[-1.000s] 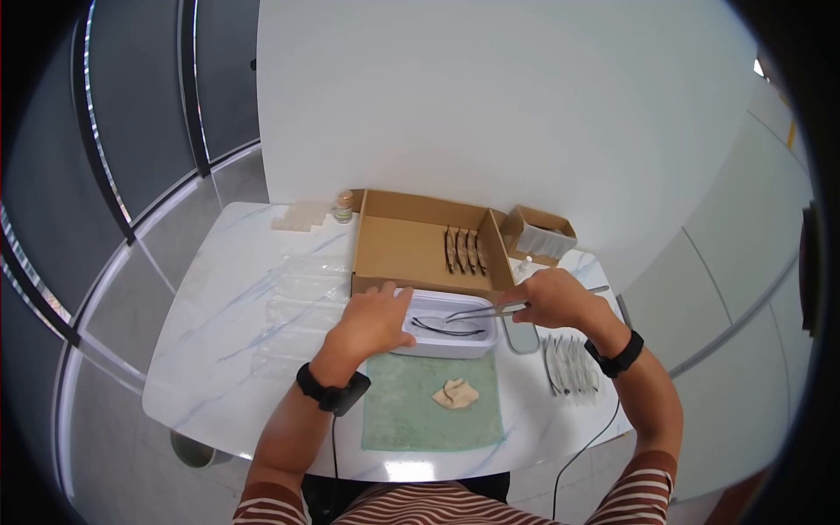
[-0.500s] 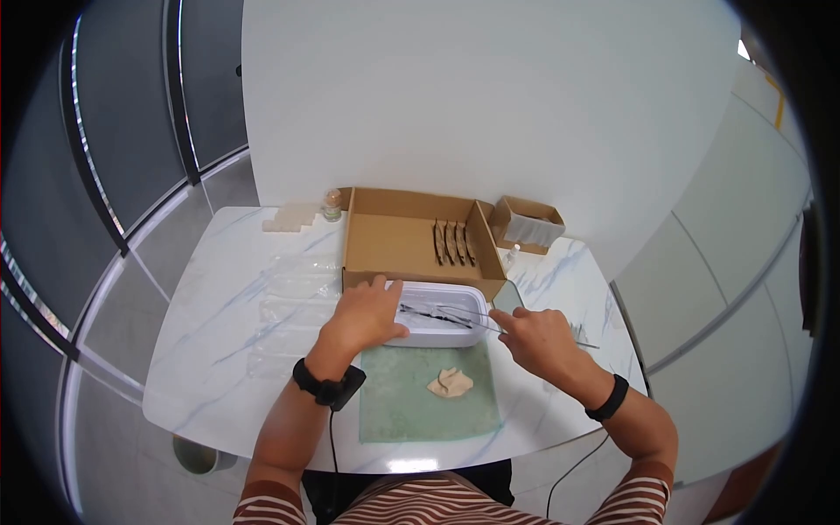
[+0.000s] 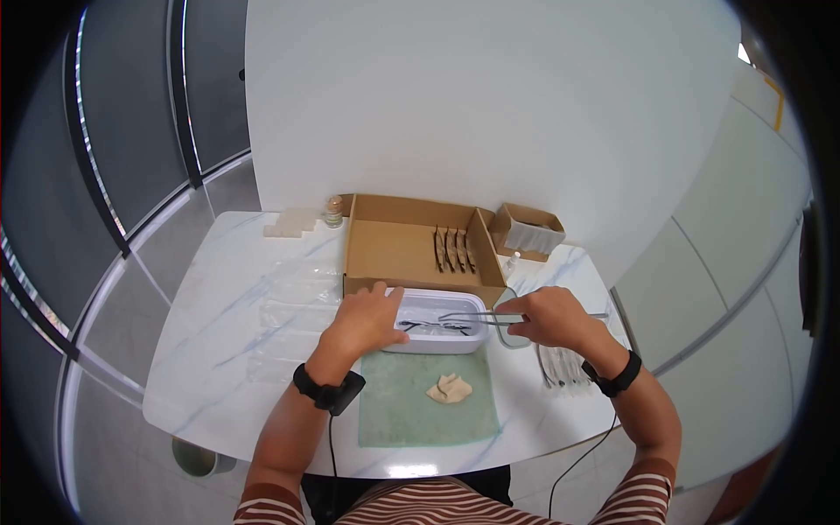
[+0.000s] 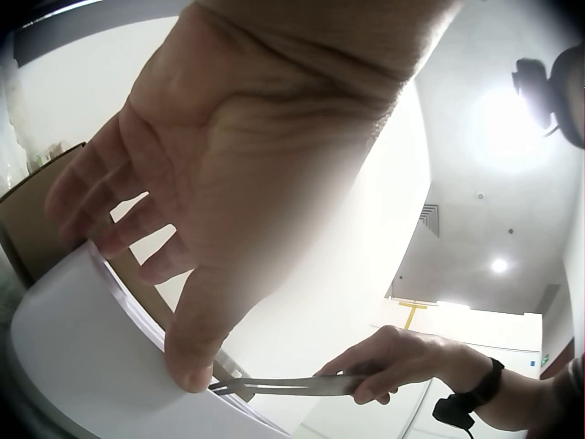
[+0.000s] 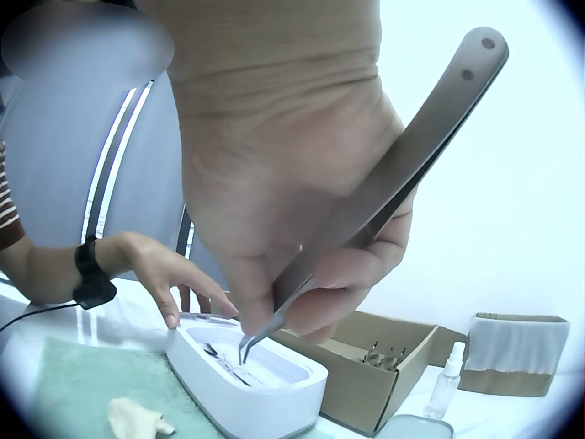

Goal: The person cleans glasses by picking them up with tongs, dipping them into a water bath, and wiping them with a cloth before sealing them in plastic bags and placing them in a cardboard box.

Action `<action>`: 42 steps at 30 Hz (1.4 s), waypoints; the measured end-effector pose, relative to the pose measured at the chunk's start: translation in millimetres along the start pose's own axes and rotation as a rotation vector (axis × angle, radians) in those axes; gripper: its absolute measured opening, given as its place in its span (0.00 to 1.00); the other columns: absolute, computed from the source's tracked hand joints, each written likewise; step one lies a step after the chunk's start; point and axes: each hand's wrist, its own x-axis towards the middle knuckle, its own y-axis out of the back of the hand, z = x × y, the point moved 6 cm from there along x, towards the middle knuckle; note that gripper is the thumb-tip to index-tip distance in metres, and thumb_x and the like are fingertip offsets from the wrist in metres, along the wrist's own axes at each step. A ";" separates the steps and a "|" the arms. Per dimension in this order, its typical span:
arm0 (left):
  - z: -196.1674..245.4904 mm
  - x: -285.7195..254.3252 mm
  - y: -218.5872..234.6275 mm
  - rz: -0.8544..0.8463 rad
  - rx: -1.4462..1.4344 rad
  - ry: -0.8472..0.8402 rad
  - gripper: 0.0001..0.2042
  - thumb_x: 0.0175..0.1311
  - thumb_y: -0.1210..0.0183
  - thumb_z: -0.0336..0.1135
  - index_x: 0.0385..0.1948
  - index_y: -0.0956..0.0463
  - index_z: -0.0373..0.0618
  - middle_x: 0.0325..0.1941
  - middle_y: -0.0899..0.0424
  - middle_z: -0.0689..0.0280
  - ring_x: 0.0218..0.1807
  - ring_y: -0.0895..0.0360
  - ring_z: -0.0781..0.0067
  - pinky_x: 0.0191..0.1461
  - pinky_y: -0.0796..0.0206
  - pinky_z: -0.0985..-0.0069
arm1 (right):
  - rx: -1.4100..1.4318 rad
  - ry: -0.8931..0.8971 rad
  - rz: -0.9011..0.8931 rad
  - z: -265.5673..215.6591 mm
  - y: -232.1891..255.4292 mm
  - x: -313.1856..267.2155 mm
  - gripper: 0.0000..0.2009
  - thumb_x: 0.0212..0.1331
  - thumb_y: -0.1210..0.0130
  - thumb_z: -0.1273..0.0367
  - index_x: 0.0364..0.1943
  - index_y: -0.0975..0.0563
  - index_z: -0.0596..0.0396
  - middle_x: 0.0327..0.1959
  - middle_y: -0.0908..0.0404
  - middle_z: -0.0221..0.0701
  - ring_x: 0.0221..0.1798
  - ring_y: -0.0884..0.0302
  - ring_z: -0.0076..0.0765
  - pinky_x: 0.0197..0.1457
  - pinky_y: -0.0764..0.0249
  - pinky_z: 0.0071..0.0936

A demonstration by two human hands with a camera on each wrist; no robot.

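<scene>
My right hand grips metal tweezers with bent tips that reach into a white oblong basin. Those tips are right at a thin dark-framed item inside, which looks like folded glasses. My left hand rests at the basin's left end. Its loosely spread fingers lie along the rim, while its thumb touches the near side. Under the basin's front edge begins a green cloth, and on it lies a crumpled cream cloth.
Behind the basin stands an open cardboard box holding several thin dark items. A smaller carton and a spray bottle stand right of it. Clear sleeves lie left. Several wrapped slim items lie near my right wrist.
The right hand and tweezers went lower and nearer me half a second ago, then back up. The dark item has shifted and turned inside the basin. My left hand stays at the rim.
</scene>
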 end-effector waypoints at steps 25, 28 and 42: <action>0.8 -0.8 0.7 0.013 0.007 -0.007 0.40 0.51 0.26 0.51 0.66 0.30 0.43 0.65 0.27 0.52 0.61 0.23 0.47 0.62 0.29 0.57 | 0.030 -0.091 0.059 -2.7 -30.3 6.8 0.20 0.56 0.33 0.61 0.55 0.16 0.37 0.33 0.13 0.39 0.39 0.15 0.49 0.42 0.21 0.42; 1.6 -1.6 1.7 0.017 0.006 -0.011 0.40 0.51 0.26 0.51 0.66 0.30 0.43 0.64 0.26 0.52 0.60 0.23 0.47 0.62 0.29 0.58 | 0.061 -0.090 0.089 -3.5 -29.0 0.9 0.20 0.57 0.33 0.61 0.55 0.16 0.38 0.34 0.13 0.39 0.39 0.15 0.49 0.43 0.20 0.41; 1.9 -1.2 1.6 0.046 0.002 -0.032 0.38 0.51 0.26 0.50 0.64 0.29 0.43 0.61 0.25 0.52 0.59 0.23 0.47 0.61 0.29 0.56 | 0.096 -0.100 0.076 -1.9 7.7 -24.2 0.18 0.56 0.32 0.61 0.52 0.15 0.42 0.28 0.14 0.37 0.35 0.15 0.46 0.39 0.22 0.39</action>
